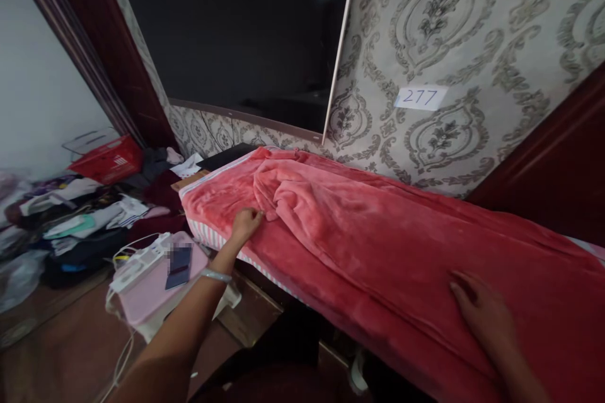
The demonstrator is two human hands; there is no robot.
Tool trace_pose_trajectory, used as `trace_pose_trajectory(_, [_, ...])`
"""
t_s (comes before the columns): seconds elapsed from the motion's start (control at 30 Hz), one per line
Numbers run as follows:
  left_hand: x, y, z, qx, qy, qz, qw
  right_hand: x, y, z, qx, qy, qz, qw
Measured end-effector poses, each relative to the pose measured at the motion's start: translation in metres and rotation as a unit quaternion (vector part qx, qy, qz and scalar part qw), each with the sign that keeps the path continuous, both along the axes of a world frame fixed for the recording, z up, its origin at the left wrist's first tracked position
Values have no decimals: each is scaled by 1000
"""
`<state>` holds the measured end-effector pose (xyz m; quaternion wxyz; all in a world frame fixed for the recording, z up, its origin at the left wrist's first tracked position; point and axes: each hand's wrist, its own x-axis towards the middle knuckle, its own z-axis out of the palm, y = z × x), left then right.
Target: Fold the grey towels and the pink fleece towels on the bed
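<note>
A red plush blanket point(378, 227) covers a long low surface along the wall, with a bunched, rumpled fold towards its left end. At that fold my left hand point(246, 225), with a pale bracelet on its wrist, is closed, its fingertips pinching the blanket near its front left part. My right hand point(486, 315) lies on the smoother right part of the blanket, thumb and fingers apart, holding nothing. A striped edge point(208, 234) shows beneath the blanket at the front left.
A large dark television screen point(246, 31) hangs above. To the left, a phone point(179, 266) and a power strip point(142, 261) lie on a pink-topped box point(139, 302). Piled clothes point(85, 220) and a red basket point(111, 160) stand farther left. A paper label point(421, 97) is on the wall.
</note>
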<state>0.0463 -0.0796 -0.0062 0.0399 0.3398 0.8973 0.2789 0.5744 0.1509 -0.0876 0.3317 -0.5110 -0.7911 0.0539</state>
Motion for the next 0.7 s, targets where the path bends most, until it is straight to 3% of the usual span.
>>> trace_pose_trajectory(0.13, [-17, 23, 1, -43, -27, 12, 999, -1, -8, -16, 10, -18, -9, 1000])
trace_pose_trajectory(0.43, [-22, 80, 6, 16, -67, 58, 996, -2, -11, -9, 29, -12, 3, 1000])
trace_pose_trajectory(0.57, [-27, 84, 14, 90, -94, 59, 990, -1, -11, -10, 29, -8, 0, 1000])
trace_pose_trajectory(0.7, [-51, 68, 37, 176, -143, 34, 973, 2, -9, -13, 17, -12, 0, 1000])
